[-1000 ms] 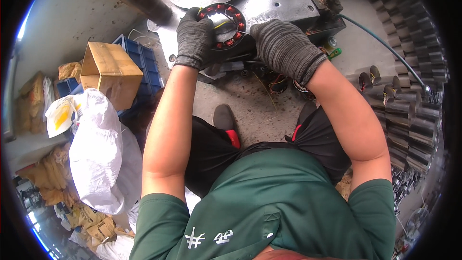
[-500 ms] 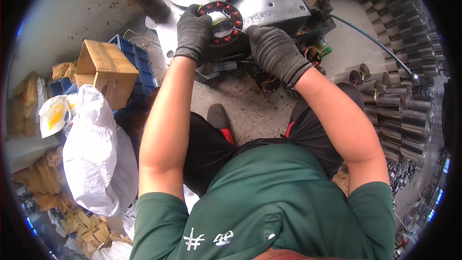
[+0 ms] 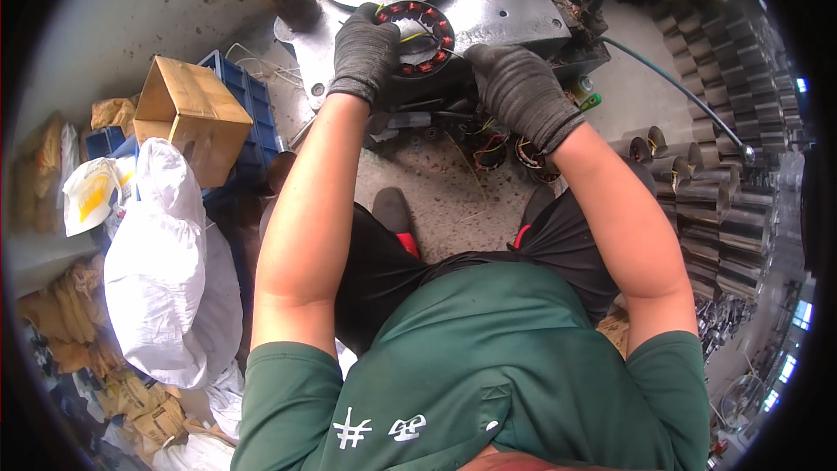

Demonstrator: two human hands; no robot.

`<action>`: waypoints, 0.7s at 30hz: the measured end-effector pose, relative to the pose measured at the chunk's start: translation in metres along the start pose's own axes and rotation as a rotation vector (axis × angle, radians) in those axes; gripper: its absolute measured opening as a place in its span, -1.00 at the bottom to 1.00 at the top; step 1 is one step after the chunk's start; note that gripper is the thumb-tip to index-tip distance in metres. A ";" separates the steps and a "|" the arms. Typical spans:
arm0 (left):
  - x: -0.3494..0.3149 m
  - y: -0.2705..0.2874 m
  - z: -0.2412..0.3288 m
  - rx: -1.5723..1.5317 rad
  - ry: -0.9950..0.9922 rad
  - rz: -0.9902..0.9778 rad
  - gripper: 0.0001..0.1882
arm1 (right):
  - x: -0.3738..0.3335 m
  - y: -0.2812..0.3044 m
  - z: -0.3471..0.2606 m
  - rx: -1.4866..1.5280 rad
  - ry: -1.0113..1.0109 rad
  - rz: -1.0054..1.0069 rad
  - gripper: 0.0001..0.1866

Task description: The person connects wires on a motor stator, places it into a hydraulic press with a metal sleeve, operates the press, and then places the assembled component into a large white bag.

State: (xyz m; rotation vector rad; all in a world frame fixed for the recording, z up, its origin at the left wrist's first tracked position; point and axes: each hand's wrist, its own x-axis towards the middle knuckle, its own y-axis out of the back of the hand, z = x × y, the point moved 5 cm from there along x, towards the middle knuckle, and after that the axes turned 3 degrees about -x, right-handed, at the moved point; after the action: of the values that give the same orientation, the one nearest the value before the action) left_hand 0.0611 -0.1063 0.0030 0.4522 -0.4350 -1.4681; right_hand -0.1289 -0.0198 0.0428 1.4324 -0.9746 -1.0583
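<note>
I have the grip of the left gloved hand (image 3: 364,54) closed on the left side of a dark wound ring (image 3: 438,58), while the right gloved hand (image 3: 521,92) pinches a thin metal rod (image 3: 456,54) at the ring's right side. The ring is over the near part of the counter (image 3: 527,30), but whether it rests there I cannot tell. I judge it stiff and rather heavy, its red windings (image 3: 445,41) delicate, so the outer rim is best to hold.

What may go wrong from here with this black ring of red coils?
The thin pale rod or wire at the right grey-gloved hand might scratch the red coils of the round black ring. The thin yellow wire in its opening could snag on the left grey-gloved hand.
</note>
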 end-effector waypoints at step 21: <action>-0.044 0.004 0.093 -0.420 -0.216 -0.335 -0.37 | 0.004 -0.005 0.035 0.081 0.196 0.401 -0.76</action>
State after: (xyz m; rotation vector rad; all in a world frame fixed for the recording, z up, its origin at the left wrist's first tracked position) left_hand 0.0116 -0.0644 0.0827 0.0281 -0.2142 -1.8883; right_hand -0.1612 -0.0321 0.0354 1.3048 -1.1119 -0.5802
